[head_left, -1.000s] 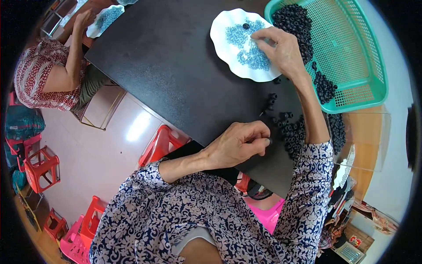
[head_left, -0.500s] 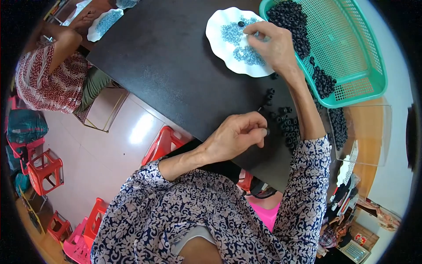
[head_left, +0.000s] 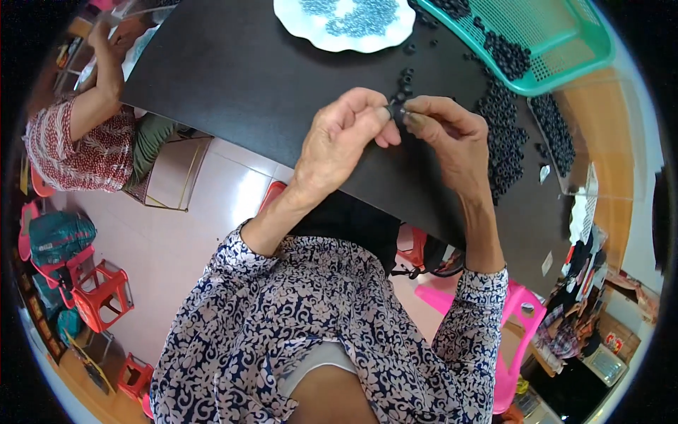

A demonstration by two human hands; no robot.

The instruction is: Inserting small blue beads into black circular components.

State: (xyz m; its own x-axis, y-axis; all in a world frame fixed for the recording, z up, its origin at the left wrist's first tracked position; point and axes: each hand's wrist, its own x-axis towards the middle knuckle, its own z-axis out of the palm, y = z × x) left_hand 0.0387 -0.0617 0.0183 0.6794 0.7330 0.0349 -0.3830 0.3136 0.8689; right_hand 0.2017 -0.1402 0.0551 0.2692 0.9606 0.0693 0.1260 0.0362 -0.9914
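Note:
My left hand (head_left: 340, 141) and my right hand (head_left: 455, 141) meet fingertip to fingertip above the dark table's near edge. In the left hand's pinch is a small black ring-like piece (head_left: 396, 112), mostly covered by the fingers. Thumb and forefinger of the right hand are closed against its other side; what they hold, if anything, is too small to make out. Just beyond the fingertips lies a short row of black ring-like pieces (head_left: 406, 79). A white scalloped plate (head_left: 342, 44) farther off bears many tiny clear bluish rings (head_left: 364, 20).
A large heap of black pieces (head_left: 503, 141) lies right of my right hand. Behind it stands a green mesh basket (head_left: 526, 86) with more pieces; a clear tray (head_left: 554, 134) holds others. At the far left sits another person (head_left: 85, 134). Red stools (head_left: 102, 297) stand on the floor.
My right hand has come back from the plate to meet my left hand, which moved slightly away from my body. The view has shifted, so plate and basket appear higher.

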